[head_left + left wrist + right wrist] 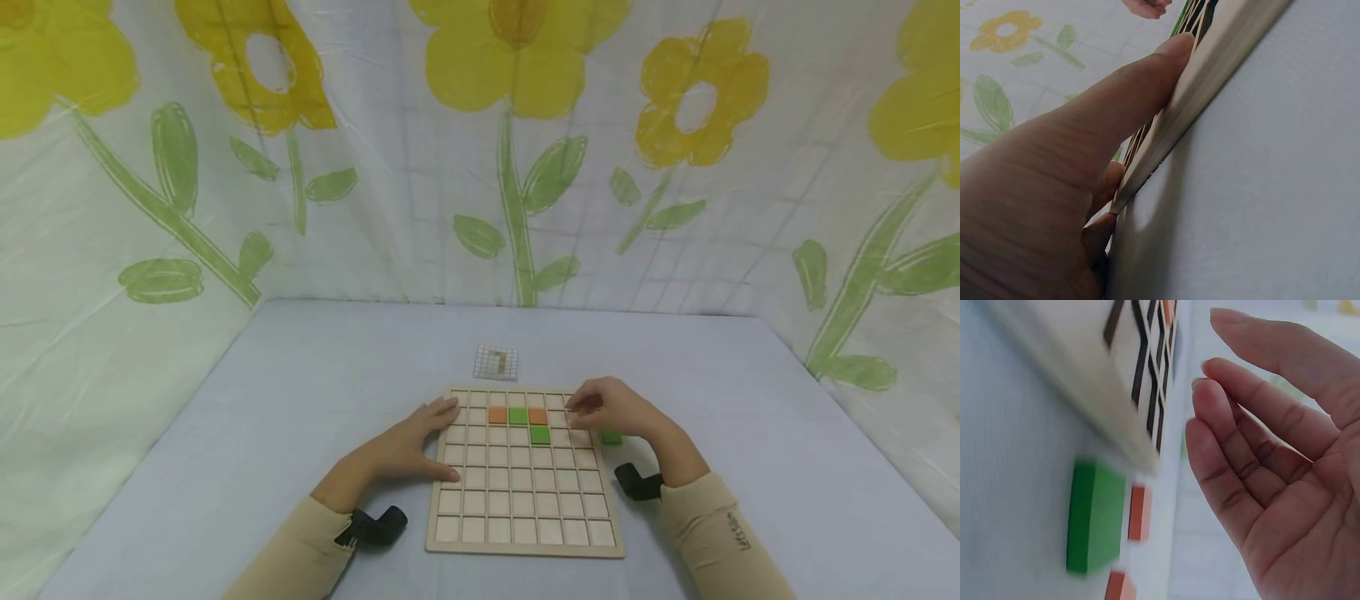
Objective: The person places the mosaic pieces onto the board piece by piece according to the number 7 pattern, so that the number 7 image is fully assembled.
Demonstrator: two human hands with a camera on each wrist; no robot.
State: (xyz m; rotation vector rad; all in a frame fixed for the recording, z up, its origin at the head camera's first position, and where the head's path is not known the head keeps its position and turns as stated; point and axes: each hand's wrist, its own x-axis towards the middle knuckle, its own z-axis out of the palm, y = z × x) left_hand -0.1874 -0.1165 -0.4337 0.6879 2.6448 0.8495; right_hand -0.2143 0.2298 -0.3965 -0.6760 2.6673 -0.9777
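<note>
A wooden grid board (523, 552) lies flat on the table. In its upper part an orange tile (498, 415), a green tile (517, 416) and a second orange tile (537, 416) form a row, with another green tile (540, 435) below the right one. My left hand (408, 446) rests along the board's left edge, thumb and fingers spread apart. Over the board's upper right side is my right hand (618, 408), its fingers loosely bent. The right wrist view shows nothing between that hand's thumb (1272, 344) and fingers.
Beside the board's right edge lies a loose green tile (1097, 519), partly hidden by my right wrist in the head view. Two loose orange tiles (1139, 512) are close to it. A small card with a grid pattern (496, 362) lies beyond the board, before a flowered curtain (390, 208).
</note>
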